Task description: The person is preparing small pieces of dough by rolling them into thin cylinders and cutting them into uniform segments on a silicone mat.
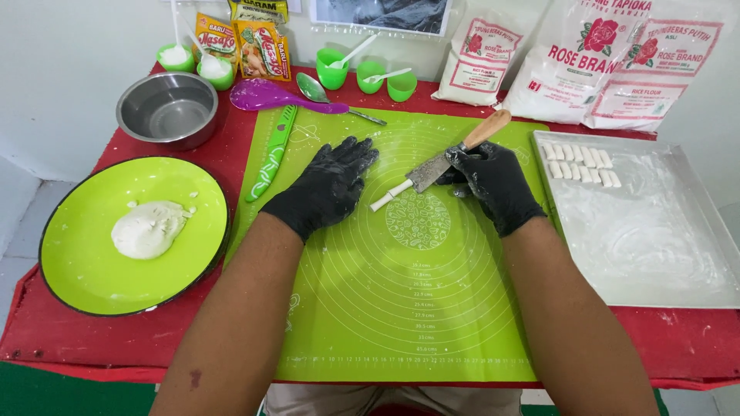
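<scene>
Knife set on a thin white dough rope (389, 195) at the middle of the green silicone mat (401, 308).
Right gloved hand (493, 185) grips the wooden-handled knife (443, 162); left gloved hand (327, 185) lies flat, fingers spread, holding nothing. Unsteadied, the rope could roll and cut unevenly.

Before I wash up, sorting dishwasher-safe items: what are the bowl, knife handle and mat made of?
Bowl: likely stainless steel, shiny grey reflections. Knife handle: looks like wood, tan and matte. Mat: probably silicone, a thin green sheet lying flat with printed rings.
</scene>
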